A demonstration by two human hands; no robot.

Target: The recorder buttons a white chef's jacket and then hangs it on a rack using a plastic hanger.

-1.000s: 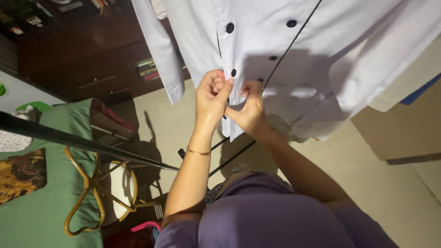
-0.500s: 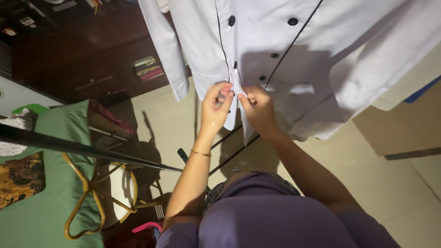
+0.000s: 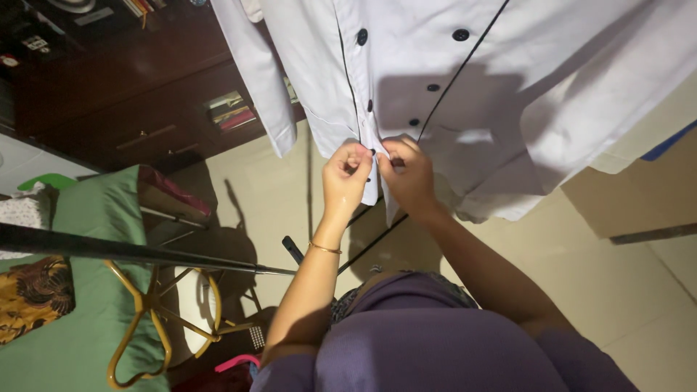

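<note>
Over a beige floor (image 3: 639, 305), left hand (image 3: 346, 176) and right hand (image 3: 408, 174) pinch, seemingly, a hanging white coat's (image 3: 450, 80) hem.

White double-breasted jacket (image 3: 465, 80) with black piping and two rows of small black buttons (image 3: 361, 36), hanging upright, one sleeve dangling at its side. Front placket pinched near the lower hem between left hand (image 3: 346, 178) and right hand (image 3: 408, 174), at the lowest button.

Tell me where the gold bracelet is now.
In the head view, left of centre, the gold bracelet is on the left wrist, below the left hand pinching the white jacket.
</note>
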